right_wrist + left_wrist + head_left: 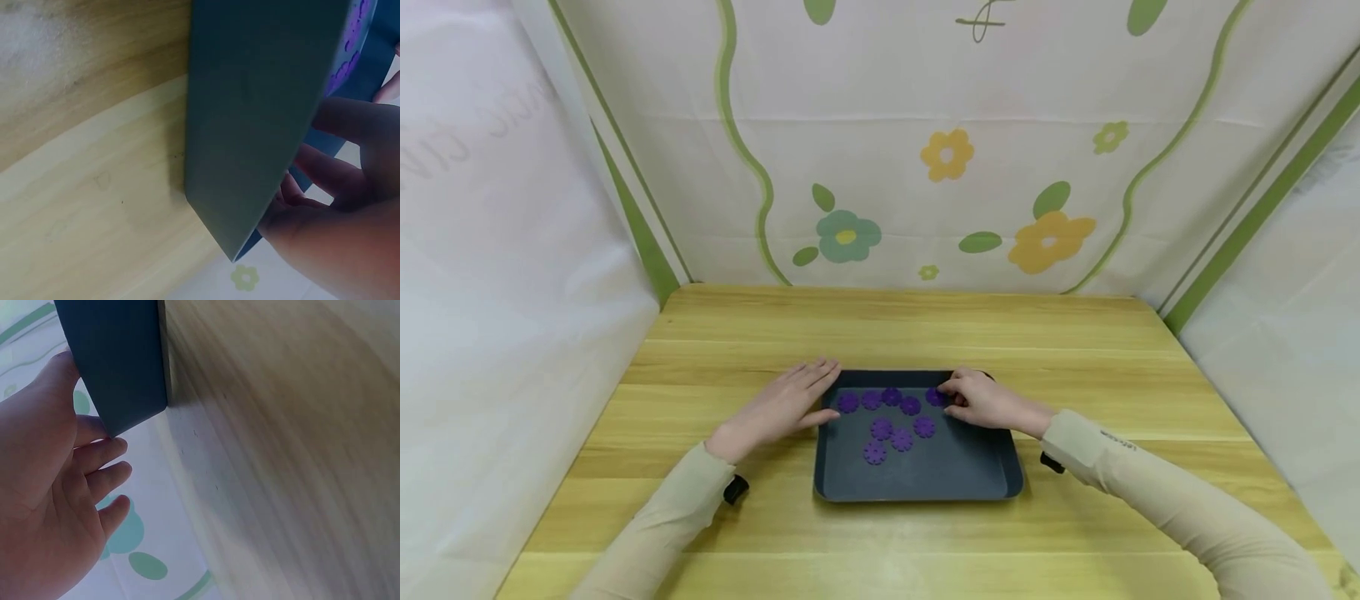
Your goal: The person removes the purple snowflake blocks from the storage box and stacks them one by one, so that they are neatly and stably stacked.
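Purple discs lie in a dark tray. The left hand, fingers straight and thumb spread, touches the tray's far left corner; the right hand, fingers bent, is at the far row's rightmost disc, whether pinching it I cannot tell.
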The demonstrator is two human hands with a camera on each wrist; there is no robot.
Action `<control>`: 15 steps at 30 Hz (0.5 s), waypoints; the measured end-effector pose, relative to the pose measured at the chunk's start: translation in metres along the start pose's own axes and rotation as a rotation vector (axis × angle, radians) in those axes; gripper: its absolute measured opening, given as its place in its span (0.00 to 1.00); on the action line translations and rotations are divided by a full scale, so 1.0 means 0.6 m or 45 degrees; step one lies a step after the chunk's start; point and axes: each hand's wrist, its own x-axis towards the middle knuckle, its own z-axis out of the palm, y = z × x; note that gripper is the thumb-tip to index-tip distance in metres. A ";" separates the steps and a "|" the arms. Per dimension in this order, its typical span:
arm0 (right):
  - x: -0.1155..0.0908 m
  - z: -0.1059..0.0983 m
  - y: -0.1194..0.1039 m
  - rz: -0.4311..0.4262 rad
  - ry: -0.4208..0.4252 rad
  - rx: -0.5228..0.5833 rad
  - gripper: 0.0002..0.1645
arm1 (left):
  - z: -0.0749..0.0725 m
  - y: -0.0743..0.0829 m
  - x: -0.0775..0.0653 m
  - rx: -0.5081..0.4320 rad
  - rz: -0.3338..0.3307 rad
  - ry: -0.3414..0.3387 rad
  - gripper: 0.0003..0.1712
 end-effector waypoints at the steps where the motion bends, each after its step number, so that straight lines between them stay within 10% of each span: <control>1: 0.000 0.000 0.000 -0.008 0.003 -0.007 0.21 | -0.001 0.000 0.000 -0.002 0.001 0.000 0.43; 15: -0.005 0.008 0.001 -0.060 0.060 -0.012 0.17 | -0.003 0.002 -0.001 0.009 0.000 0.008 0.43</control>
